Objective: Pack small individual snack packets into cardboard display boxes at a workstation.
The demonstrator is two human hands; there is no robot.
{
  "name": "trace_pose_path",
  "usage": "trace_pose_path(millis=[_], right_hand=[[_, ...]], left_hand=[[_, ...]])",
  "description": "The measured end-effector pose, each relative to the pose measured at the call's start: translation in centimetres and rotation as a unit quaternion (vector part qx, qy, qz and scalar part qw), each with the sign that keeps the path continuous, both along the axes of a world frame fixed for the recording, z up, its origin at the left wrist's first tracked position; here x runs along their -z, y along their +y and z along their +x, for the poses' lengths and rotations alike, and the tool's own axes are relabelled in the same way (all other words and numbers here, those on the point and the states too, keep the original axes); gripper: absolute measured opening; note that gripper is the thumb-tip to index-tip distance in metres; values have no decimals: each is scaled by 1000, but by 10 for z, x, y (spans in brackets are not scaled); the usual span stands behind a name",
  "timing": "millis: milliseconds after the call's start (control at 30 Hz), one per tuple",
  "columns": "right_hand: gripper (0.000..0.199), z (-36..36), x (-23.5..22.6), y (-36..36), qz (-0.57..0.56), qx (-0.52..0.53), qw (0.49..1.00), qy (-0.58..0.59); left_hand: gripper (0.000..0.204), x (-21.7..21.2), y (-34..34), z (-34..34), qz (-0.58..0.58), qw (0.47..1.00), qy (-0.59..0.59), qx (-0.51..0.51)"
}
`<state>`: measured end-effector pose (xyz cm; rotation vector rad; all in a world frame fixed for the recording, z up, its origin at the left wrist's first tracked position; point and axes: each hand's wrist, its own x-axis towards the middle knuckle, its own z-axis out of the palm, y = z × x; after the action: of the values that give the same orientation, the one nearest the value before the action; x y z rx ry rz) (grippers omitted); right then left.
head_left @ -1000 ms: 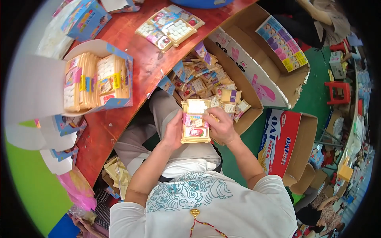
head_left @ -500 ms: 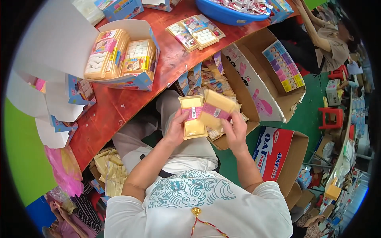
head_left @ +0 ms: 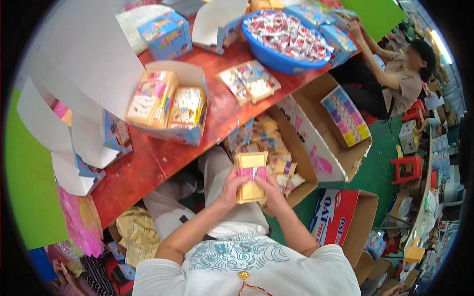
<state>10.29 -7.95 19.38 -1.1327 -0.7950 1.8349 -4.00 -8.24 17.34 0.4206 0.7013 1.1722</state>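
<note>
Over my lap, both hands hold a flat yellow plastic candy pack [head_left: 252,190] upright, its pink label band and barcode facing me. My left hand [head_left: 230,189] is closed on its left edge, and my right hand [head_left: 272,190] grips the right edge. A second pack seems to be stacked behind it, mostly hidden. Just beyond the hands stands an open carton [head_left: 307,185] filled with similar packs. On the red table, an open blue display box [head_left: 180,135] has rows of packs with white pieces standing in it. To its right lie a few packs [head_left: 249,81] side by side.
A blue basin [head_left: 276,61] heaped with small wrapped sachets stands at the table's far edge. Further open boxes [head_left: 89,148] line the left side. Past the carton are another large box [head_left: 345,153] and a red-and-blue carton [head_left: 340,217]. A co-worker [head_left: 395,79] reaches in at the upper right.
The two packs, held apart and fanned half a second ago, are now brought together, one over the other. My right hand has moved in toward the left. The view has shifted, showing more of the table.
</note>
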Motion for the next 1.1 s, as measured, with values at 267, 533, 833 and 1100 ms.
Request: trace_pose_path(millis=[267, 533, 833, 1100], right_hand=[[33, 7, -48, 45, 218, 43, 973, -70], [26, 24, -104, 155, 358, 74, 877, -311], [26, -39, -85, 291, 151, -139, 971, -123], [35, 35, -71, 297, 154, -117, 977, -86]], left_hand=[[58, -66, 47, 6, 165, 968, 185, 27], [53, -104, 143, 0, 154, 952, 220, -148], [12, -7, 257, -56, -51, 994, -44, -82], [23, -65, 255, 34, 24, 960, -102, -260]])
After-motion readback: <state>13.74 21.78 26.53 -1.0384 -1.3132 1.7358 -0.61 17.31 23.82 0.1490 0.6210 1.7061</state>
